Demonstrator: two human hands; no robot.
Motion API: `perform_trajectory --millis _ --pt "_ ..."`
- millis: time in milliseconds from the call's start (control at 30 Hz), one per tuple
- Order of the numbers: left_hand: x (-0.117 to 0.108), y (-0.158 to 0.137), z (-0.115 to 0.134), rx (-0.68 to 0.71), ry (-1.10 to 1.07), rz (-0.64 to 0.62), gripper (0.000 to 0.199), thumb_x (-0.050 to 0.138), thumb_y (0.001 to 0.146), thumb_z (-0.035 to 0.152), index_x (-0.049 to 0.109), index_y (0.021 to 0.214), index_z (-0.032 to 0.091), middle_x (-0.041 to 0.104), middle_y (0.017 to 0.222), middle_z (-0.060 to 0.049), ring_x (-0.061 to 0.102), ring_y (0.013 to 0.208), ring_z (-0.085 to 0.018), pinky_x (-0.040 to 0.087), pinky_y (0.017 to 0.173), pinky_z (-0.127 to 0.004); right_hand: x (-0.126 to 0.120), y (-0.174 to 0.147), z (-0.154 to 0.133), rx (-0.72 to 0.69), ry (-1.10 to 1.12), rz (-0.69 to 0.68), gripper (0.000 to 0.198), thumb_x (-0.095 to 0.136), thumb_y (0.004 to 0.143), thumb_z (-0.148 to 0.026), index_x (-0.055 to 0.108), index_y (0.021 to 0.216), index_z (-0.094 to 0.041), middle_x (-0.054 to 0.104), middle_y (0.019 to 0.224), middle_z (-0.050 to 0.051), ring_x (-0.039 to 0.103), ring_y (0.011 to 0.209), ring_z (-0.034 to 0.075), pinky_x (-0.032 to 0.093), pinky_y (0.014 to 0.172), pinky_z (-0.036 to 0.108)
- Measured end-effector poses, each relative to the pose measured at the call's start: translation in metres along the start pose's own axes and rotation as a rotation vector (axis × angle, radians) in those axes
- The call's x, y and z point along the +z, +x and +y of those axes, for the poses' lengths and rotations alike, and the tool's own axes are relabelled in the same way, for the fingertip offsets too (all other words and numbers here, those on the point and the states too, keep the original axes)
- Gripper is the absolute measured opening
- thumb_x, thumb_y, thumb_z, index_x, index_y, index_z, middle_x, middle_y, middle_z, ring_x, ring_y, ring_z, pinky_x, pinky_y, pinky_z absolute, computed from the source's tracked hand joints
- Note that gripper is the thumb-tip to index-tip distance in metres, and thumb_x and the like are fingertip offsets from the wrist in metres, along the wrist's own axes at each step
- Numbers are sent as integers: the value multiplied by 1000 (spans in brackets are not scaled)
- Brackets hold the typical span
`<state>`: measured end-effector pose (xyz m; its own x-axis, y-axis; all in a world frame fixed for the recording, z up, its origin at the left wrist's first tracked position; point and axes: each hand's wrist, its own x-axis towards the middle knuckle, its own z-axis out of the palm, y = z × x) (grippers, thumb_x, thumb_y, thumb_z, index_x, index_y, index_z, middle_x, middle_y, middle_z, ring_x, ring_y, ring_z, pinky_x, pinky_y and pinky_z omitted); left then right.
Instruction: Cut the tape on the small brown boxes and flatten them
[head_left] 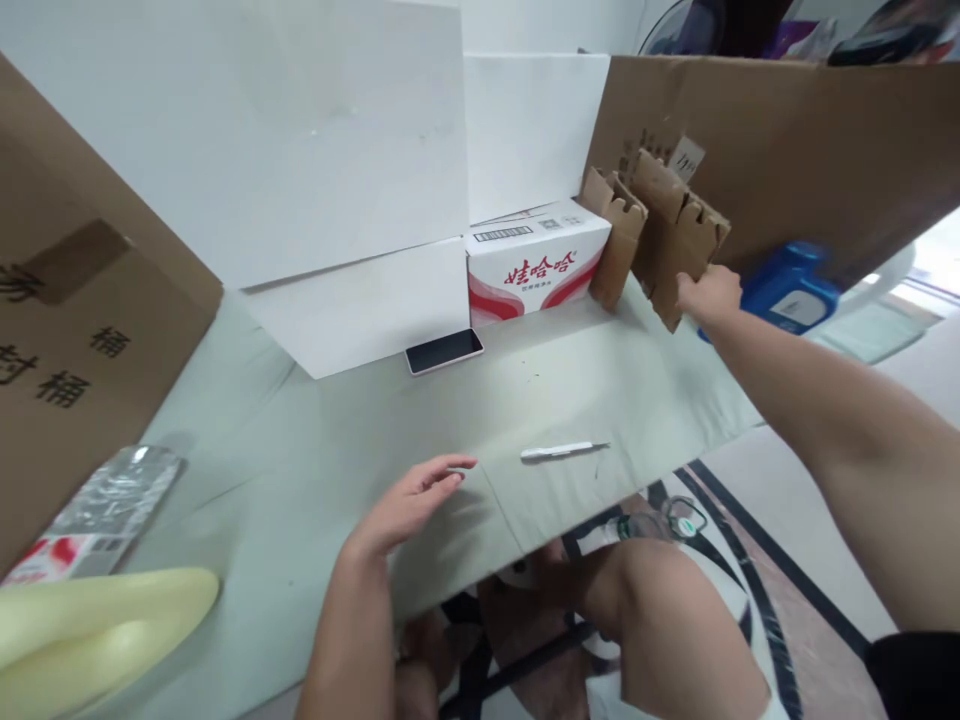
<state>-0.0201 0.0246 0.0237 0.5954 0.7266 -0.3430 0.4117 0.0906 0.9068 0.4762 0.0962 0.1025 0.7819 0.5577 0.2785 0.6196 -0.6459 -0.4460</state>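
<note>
My right hand (709, 292) reaches to the far right and is closed on the lower edge of a folded brown cardboard piece (675, 240) with notched top edges. A second notched cardboard piece (621, 235) stands just left of it, beside a white and red carton (536, 262). Over the near part of the table my left hand (412, 500) hovers with its fingers stretched out, holding nothing. A slim white pen-like tool (562, 452) with a thin dark tip lies to the right of that hand.
A phone (444, 351) lies by the white panels (360, 310). Brown cardboard walls (90, 300) flank the table (315, 470). At the left are a clear plastic package (120, 500) and a pale yellow object (112, 630). A blue bottle (795, 290) stands at the right.
</note>
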Motion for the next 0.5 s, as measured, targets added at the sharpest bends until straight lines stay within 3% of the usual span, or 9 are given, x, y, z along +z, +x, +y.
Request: perform_trajectory --millis 133,267,500 --pt "-12 4 -3 63 -23 10 45 59 89 60 76 114 27 72 123 -10 64 117 -28 47 108 -44 33 29 -24 41 109 -46 32 62 87 -18 72 107 5 73 99 25 67 103 22 46 89 35" --pt "-28 2 -8 36 35 -73 43 63 87 62 79 112 31 65 138 -10 60 125 -31 45 109 -46 69 35 -21 -43 214 -67 40 64 82 -10 70 121 -7 73 117 16 65 105 15 42 91 29" --pt "-29 3 -7 46 -106 -62 41 68 83 65 82 105 33 62 139 -11 56 130 -34 45 110 -49 130 34 -7 19 418 -40 72 78 75 -27 52 140 -9 66 129 19 61 108 15 43 91 30"
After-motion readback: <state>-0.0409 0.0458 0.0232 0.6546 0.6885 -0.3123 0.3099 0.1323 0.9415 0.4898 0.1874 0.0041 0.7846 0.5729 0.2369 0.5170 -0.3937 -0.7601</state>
